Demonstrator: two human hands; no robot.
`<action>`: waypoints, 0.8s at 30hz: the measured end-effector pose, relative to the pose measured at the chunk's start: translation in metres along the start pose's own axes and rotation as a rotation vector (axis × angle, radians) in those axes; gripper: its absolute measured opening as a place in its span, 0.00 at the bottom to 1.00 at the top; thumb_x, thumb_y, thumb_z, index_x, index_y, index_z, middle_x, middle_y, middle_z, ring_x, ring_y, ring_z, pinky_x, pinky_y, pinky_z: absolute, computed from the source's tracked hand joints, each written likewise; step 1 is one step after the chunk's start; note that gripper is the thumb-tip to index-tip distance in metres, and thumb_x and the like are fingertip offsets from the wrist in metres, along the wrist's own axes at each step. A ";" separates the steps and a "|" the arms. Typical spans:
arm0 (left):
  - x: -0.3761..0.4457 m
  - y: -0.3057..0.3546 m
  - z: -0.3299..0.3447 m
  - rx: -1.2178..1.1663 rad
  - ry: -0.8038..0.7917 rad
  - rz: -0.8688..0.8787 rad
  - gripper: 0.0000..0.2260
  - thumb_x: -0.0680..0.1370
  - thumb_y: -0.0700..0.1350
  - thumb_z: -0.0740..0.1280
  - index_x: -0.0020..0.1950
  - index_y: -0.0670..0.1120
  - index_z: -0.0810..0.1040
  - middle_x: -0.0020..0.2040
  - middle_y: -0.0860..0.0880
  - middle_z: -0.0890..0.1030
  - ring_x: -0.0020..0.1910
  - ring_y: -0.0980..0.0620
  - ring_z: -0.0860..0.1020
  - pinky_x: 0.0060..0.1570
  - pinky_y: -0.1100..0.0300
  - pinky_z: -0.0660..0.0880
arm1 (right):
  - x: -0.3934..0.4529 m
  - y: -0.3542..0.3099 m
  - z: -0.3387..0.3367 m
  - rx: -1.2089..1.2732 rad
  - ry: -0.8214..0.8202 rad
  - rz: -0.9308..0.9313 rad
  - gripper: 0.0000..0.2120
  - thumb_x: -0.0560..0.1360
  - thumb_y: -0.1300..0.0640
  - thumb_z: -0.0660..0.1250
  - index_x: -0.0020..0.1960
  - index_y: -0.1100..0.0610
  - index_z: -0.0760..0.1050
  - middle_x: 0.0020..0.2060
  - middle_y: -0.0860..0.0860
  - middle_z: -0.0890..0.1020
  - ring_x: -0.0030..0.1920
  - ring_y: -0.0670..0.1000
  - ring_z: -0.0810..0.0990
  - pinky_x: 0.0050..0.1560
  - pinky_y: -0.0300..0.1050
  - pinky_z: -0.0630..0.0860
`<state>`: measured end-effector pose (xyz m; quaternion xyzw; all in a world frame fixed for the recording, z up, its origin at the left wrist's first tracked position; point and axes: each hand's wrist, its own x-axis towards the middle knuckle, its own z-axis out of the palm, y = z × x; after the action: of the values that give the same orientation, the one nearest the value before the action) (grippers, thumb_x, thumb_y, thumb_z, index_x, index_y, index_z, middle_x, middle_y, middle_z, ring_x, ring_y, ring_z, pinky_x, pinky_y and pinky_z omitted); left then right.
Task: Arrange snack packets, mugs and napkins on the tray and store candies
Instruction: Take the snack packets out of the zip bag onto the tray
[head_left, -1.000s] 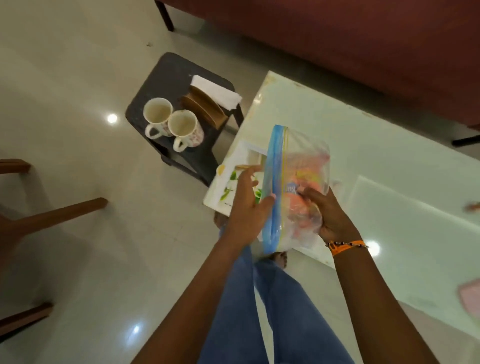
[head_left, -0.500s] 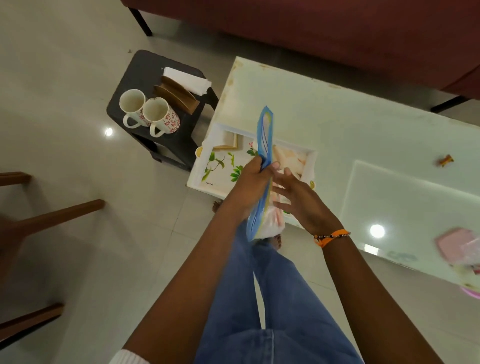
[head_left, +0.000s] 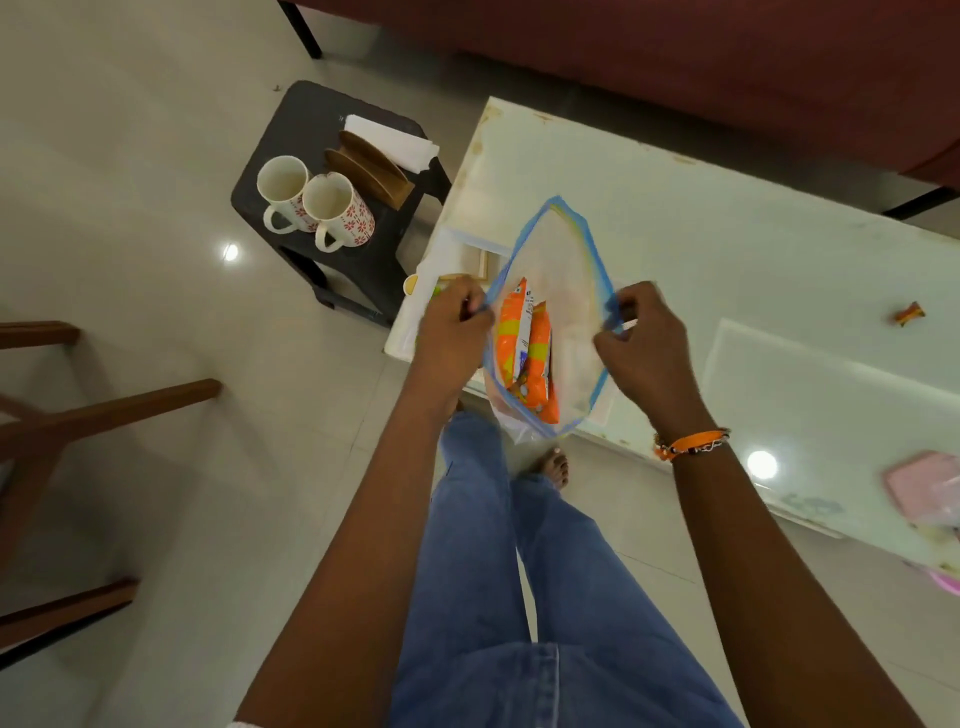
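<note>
A clear zip bag (head_left: 563, 270) with a blue seal hangs above the table's near left corner, its mouth spread wide. My left hand (head_left: 451, 332) pinches the left rim and my right hand (head_left: 644, 338) pinches the right rim. Orange snack packets (head_left: 524, 353) stand inside the bag. A white floral tray (head_left: 457, 254) lies on the table under the bag, mostly hidden. Two white mugs with red flowers (head_left: 317, 208) stand on a black stool (head_left: 311, 119) to the left, beside a wooden holder (head_left: 369, 169) and white napkins (head_left: 389, 140). One wrapped candy (head_left: 909, 313) lies at the table's right.
The pale glass-topped table (head_left: 727, 234) runs right from the tray. A pink container (head_left: 924, 488) sits at its near right edge. A dark red sofa (head_left: 675, 52) stands behind. Wooden chair legs (head_left: 104, 410) are at the left. My jeans and a bare foot (head_left: 553, 465) are below.
The bag was held edge-on with its seal closed; now both hands have pulled the rims apart, and the mouth is wide with the orange packets showing.
</note>
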<state>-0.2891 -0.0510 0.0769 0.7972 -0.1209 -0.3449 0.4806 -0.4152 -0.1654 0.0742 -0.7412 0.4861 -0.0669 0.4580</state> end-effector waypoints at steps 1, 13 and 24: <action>0.000 -0.002 -0.006 0.023 0.035 0.016 0.16 0.76 0.32 0.59 0.33 0.47 0.59 0.33 0.45 0.66 0.35 0.49 0.66 0.32 0.62 0.63 | -0.001 0.003 -0.007 -0.155 0.052 -0.012 0.13 0.68 0.68 0.63 0.52 0.61 0.68 0.47 0.54 0.75 0.42 0.55 0.73 0.40 0.45 0.68; -0.038 -0.010 -0.012 0.042 0.118 0.103 0.18 0.77 0.36 0.61 0.31 0.49 0.60 0.30 0.50 0.67 0.33 0.54 0.68 0.35 0.67 0.67 | 0.008 -0.017 0.098 -0.096 -0.570 0.197 0.22 0.76 0.57 0.61 0.69 0.57 0.64 0.69 0.60 0.66 0.65 0.59 0.70 0.63 0.49 0.70; -0.057 -0.020 -0.042 -0.138 0.183 0.065 0.15 0.76 0.33 0.59 0.33 0.47 0.61 0.33 0.42 0.66 0.35 0.49 0.70 0.31 0.66 0.69 | -0.007 -0.020 0.167 -0.220 -0.357 0.237 0.25 0.78 0.56 0.57 0.71 0.63 0.58 0.69 0.63 0.62 0.70 0.64 0.60 0.69 0.58 0.62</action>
<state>-0.3057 0.0180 0.0970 0.7861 -0.0781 -0.2624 0.5542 -0.3141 -0.0552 -0.0042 -0.7246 0.4853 0.1726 0.4579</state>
